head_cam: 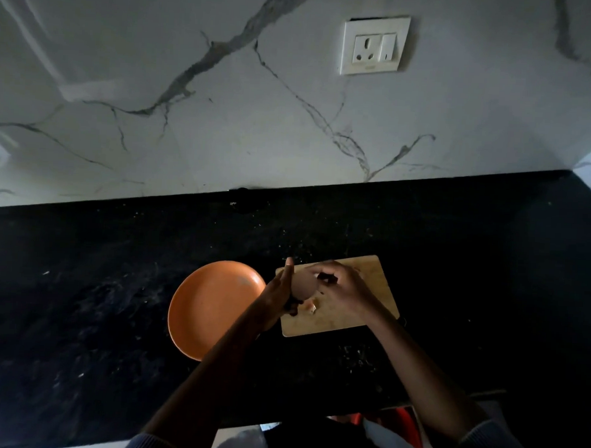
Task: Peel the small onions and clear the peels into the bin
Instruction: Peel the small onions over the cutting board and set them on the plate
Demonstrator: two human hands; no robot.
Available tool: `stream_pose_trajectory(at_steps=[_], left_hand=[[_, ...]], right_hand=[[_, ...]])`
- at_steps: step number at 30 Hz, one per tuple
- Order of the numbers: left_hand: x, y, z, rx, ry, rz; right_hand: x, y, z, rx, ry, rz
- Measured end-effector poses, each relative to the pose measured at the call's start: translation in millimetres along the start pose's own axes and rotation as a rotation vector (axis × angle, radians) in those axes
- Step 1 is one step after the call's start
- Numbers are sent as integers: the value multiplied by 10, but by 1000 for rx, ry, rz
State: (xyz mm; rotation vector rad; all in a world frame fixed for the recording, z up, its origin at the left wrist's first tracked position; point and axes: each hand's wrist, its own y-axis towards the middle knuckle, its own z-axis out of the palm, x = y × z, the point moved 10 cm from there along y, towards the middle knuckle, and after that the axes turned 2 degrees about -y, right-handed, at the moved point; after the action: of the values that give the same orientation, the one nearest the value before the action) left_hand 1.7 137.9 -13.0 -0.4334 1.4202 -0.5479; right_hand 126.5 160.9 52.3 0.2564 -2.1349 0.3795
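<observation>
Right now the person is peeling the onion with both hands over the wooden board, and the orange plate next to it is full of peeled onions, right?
Not quite. The head view shows the orange plate empty, with no onions on it. The rest holds: the left hand and right hand hold the onion over the wooden board, and the plate sits beside the board.

plate (209,308) on counter (81,282) left of, touching cutting board (369,294) | socket (375,44) on wall behind
</observation>
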Motion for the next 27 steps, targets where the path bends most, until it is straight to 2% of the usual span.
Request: stream_pose_trajectory(at_steps=[4, 7, 13, 18, 22, 27], left_hand=[[-41, -4, 64, 31, 16, 15], [-153, -57, 114, 16, 27, 91], [-194, 20, 145, 51, 75, 166], [-161, 3, 202, 129, 72, 120], [-70, 6, 180, 107, 42, 24], [-83, -13, 195, 119, 43, 48]], right_hand=[[-155, 23, -23, -76, 8, 1], [-120, 1, -54, -176, -24, -43], [-108, -38, -80, -290, 19, 9], [-154, -49, -49, -264, 39, 44], [-166, -77, -38, -225, 42, 80], [-125, -136, -6, -186, 157, 84]])
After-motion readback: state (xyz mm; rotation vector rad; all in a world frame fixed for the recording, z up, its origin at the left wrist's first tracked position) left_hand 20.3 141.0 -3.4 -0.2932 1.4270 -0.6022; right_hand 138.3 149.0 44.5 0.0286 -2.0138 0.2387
